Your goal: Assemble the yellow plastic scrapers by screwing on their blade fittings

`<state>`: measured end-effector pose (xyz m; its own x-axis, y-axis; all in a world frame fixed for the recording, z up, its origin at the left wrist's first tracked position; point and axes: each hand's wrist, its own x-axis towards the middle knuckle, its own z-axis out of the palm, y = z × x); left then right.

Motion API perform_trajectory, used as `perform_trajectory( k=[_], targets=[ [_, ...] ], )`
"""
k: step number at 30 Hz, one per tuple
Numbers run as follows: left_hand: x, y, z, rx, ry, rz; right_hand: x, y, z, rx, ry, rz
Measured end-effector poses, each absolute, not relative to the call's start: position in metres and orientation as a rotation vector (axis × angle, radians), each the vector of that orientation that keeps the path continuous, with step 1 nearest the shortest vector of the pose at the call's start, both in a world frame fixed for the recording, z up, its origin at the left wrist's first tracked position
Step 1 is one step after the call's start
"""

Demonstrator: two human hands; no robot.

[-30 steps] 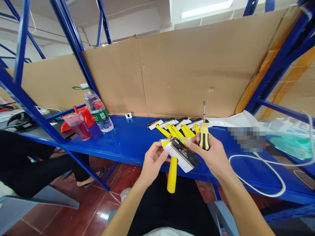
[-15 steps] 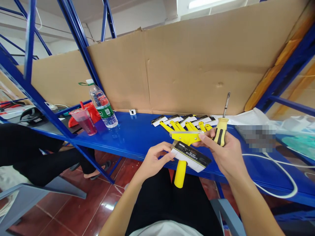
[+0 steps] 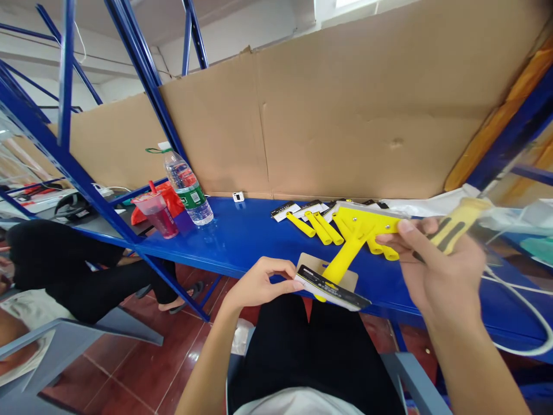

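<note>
My left hand pinches the left edge of a folded black-and-white cardboard sleeve. A yellow scraper passes through the sleeve, its handle slanting down and its wide head up, outside the card. My right hand grips the right end of that head between thumb and fingers. Tucked in the same hand is a yellow-and-black screwdriver, blurred, its shaft tilted up to the right. Behind, on the blue table, several more yellow scrapers lie in a row with their black-and-white sleeves.
To the left stand a water bottle and a cup with red drink. A small white device lies near the cardboard wall. A white cable curves at the right. Another person's legs show at far left.
The scraper's head has moved up and right, away from the sleeve, with my right hand. The screwdriver has tilted from near upright toward the right. The view has shifted slightly.
</note>
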<state>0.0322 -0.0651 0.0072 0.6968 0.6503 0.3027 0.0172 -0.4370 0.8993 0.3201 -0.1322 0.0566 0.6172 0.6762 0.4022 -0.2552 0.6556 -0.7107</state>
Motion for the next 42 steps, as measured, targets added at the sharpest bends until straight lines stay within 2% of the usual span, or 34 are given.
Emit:
perform_trajectory(
  k=[5,11,18,22,25,28,31,36,39,42],
  targets=[
    [0.023,-0.067,0.012,1.928,0.613,0.884,0.323,-0.134,0.062,-0.571,-0.631,0.497],
    [0.015,-0.072,0.020,2.277,0.777,0.852,0.330,-0.131,0.063,-0.505,-0.595,0.436],
    [0.004,-0.061,0.022,2.290,0.827,1.645,0.340,-0.129,0.066,-0.485,-0.534,0.290],
    [-0.008,-0.051,0.015,2.114,1.024,1.856,0.340,-0.127,0.067,-0.509,-0.529,0.272],
    [-0.020,-0.024,0.002,1.691,1.130,1.966,0.336,-0.123,0.063,-0.543,-0.566,0.329],
    [-0.041,0.023,-0.002,1.411,1.225,1.882,0.331,-0.119,0.057,-0.595,-0.608,0.425],
    [-0.069,0.067,0.007,1.393,1.525,1.587,0.329,-0.116,0.051,-0.654,-0.642,0.537],
    [-0.081,0.072,0.010,1.445,1.703,1.583,0.326,-0.110,0.040,-0.749,-0.668,0.659],
    [-0.047,0.036,-0.010,1.572,1.388,1.636,0.317,-0.108,0.035,-0.780,-0.707,0.738],
    [0.002,-0.008,-0.025,1.524,0.819,1.376,0.302,-0.105,0.029,-0.793,-0.790,0.872]
  ],
)
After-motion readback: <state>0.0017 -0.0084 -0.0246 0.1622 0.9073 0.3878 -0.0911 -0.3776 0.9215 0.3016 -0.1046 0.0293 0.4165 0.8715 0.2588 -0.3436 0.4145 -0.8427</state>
